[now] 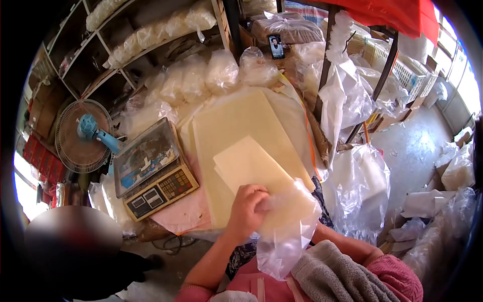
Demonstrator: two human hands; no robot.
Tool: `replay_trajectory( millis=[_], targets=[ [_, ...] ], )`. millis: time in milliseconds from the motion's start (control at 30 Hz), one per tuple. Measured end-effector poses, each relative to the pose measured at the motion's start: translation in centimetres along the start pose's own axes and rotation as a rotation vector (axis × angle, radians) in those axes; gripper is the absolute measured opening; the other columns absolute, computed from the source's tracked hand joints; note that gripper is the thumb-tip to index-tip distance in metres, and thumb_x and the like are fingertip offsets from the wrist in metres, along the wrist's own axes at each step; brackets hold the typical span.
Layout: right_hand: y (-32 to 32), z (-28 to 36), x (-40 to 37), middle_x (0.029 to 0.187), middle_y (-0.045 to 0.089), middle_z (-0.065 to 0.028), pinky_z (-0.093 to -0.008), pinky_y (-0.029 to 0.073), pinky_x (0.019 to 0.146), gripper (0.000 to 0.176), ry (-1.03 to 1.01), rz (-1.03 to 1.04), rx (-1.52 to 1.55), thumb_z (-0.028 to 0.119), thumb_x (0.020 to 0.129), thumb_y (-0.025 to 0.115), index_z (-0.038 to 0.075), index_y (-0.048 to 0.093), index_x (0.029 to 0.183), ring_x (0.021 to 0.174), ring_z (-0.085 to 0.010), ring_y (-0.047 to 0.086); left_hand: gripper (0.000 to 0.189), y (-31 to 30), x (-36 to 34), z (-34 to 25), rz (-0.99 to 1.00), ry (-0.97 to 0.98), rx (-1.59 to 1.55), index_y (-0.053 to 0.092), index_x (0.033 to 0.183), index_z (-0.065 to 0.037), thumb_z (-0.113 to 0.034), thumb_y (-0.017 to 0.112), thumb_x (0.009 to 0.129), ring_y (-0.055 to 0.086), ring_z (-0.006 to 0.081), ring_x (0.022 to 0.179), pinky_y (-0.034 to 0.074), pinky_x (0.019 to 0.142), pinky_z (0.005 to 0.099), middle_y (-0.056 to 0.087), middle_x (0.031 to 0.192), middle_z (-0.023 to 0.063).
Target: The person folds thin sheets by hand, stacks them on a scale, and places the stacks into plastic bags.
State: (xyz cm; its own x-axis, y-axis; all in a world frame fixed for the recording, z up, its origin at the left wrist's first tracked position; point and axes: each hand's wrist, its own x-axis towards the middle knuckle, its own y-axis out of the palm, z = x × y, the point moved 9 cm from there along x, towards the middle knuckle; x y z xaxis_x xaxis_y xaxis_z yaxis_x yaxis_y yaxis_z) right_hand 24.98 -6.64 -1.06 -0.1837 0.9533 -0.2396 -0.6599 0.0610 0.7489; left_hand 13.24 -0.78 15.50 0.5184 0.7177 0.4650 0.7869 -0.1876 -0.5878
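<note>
A stack of thin cream sheets sits tilted over a larger pale sheet, its near end inside a clear plastic bag. At the stack's near left side, my left hand is closed, fingers curled at the bag's edge. My right forearm reaches in from the right and passes behind the bag. Bag and stack hide my right hand's fingers, so their hold does not show. The bag's loose end hangs down in front of my pink clothing.
Left of the sheets stands a digital scale with scraps on its pan. A fan and a person in dark clothing are farther left. Filled clear bags line the table's back, near a phone. A large plastic bag stands right.
</note>
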Motion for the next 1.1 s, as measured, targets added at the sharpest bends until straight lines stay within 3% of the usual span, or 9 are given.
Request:
replay_trajectory(
  millis=[133, 200, 300, 400, 467, 667, 867, 1000, 1100],
  targets=[
    [1.1, 1.4, 1.2, 0.119, 0.059, -0.011, -0.039, 0.047, 0.094, 0.035, 0.066, 0.047, 0.196, 0.018, 0.093, 0.051, 0.003, 0.052, 0.124, 0.108, -0.0226, 0.057, 0.015, -0.8, 0.6, 8.5, -0.133, -0.603, -0.551, 0.059, 0.096, -0.002, -0.008, 0.066, 0.084, 0.06, 0.021, 0.069, 0.049, 0.061, 0.0292, 0.063, 0.081, 0.0024],
    [2.3, 3.4, 3.4, 0.118, 0.059, -0.0109, -0.0389, 0.048, 0.094, 0.034, 0.061, 0.066, 0.281, 0.018, 0.093, 0.051, 0.003, 0.052, 0.123, 0.107, -0.0225, 0.058, 0.024, 1.1, 1.0, 22.4, -0.153, -0.466, -0.751, 0.056, 0.111, -0.007, -0.017, 0.062, 0.09, 0.059, 0.0153, 0.087, 0.05, 0.073, 0.0268, 0.061, 0.099, 0.0012],
    [4.2, 6.9, 8.9, 0.109, 0.062, -0.0094, -0.0368, 0.05, 0.086, 0.028, -0.021, 0.077, 0.377, 0.017, 0.092, 0.052, 0.003, 0.055, 0.115, 0.097, -0.0218, 0.06, 0.044, -2.9, 5.1, 18.3, -0.167, -0.127, -0.526, 0.04, 0.133, -0.011, -0.031, 0.051, 0.095, 0.049, 0.018, 0.111, 0.045, 0.092, 0.0322, 0.046, 0.127, 0.0052],
    [4.7, 9.9, 14.8, 0.09, 0.064, -0.0069, -0.0328, 0.051, 0.071, 0.017, -0.107, 0.028, 0.226, 0.016, 0.091, 0.053, 0.003, 0.059, 0.1, 0.078, -0.0195, 0.062, 0.047, -4.9, 6.4, 20.5, -0.31, -0.203, -0.932, 0.036, 0.139, -0.011, -0.033, 0.045, 0.098, 0.047, 0.0196, 0.119, 0.043, 0.099, 0.0348, 0.045, 0.133, 0.0056],
    [4.0, 10.3, 16.3, 0.082, 0.063, -0.006, -0.0316, 0.051, 0.065, 0.014, -0.155, -0.084, 0.059, 0.015, 0.091, 0.053, 0.003, 0.06, 0.094, 0.071, -0.0179, 0.061, 0.045, -4.9, 5.7, 18.3, -0.465, -0.529, -1.359, 0.038, 0.137, -0.009, -0.031, 0.045, 0.098, 0.048, 0.0177, 0.118, 0.043, 0.099, 0.033, 0.047, 0.13, 0.0045],
    [1.4, 9.7, 13.0, 0.073, 0.062, -0.0039, -0.0304, 0.047, 0.057, 0.018, -0.247, -0.473, -0.526, 0.016, 0.091, 0.054, 0.0, 0.061, 0.093, 0.066, -0.0137, 0.059, 0.038, -2.3, 1.3, 23.4, -0.639, -0.322, -1.157, 0.045, 0.129, -0.007, -0.029, 0.043, 0.098, 0.054, 0.0155, 0.107, 0.049, 0.086, 0.0314, 0.051, 0.123, 0.0044],
    [-5.0, 7.5, 16.3, 0.069, 0.057, -0.0151, -0.0366, 0.046, 0.059, 0.015, -0.558, -0.477, -0.807, 0.014, 0.09, 0.052, -0.001, 0.056, 0.091, 0.063, -0.0276, 0.058, 0.037, -0.8, 0.7, 24.8, -0.588, -0.403, -1.064, 0.046, 0.127, -0.005, -0.027, 0.045, 0.097, 0.056, 0.0188, 0.1, 0.05, 0.082, 0.0334, 0.054, 0.116, 0.0083],
    [-1.1, 9.7, 15.0, 0.067, 0.053, -0.0192, -0.0395, 0.045, 0.06, 0.009, -0.736, -0.502, -1.23, 0.009, 0.087, 0.051, 0.0, 0.054, 0.086, 0.065, -0.0368, 0.056, 0.037, -0.1, 0.1, 25.5, -0.517, -0.462, -0.971, 0.046, 0.126, -0.003, -0.026, 0.047, 0.096, 0.058, 0.021, 0.095, 0.05, 0.079, 0.0348, 0.057, 0.111, 0.0109],
    [-2.9, 7.6, 17.5, 0.072, 0.055, -0.0189, -0.0402, 0.045, 0.064, 0.008, -0.593, -0.452, -1.261, 0.007, 0.084, 0.052, 0.001, 0.055, 0.088, 0.07, -0.0366, 0.057, 0.037, 0.7, -0.9, 25.7, -0.451, -0.513, -0.875, 0.047, 0.125, -0.002, -0.024, 0.048, 0.095, 0.06, 0.0226, 0.092, 0.051, 0.077, 0.0358, 0.059, 0.107, 0.0128]
  ],
)
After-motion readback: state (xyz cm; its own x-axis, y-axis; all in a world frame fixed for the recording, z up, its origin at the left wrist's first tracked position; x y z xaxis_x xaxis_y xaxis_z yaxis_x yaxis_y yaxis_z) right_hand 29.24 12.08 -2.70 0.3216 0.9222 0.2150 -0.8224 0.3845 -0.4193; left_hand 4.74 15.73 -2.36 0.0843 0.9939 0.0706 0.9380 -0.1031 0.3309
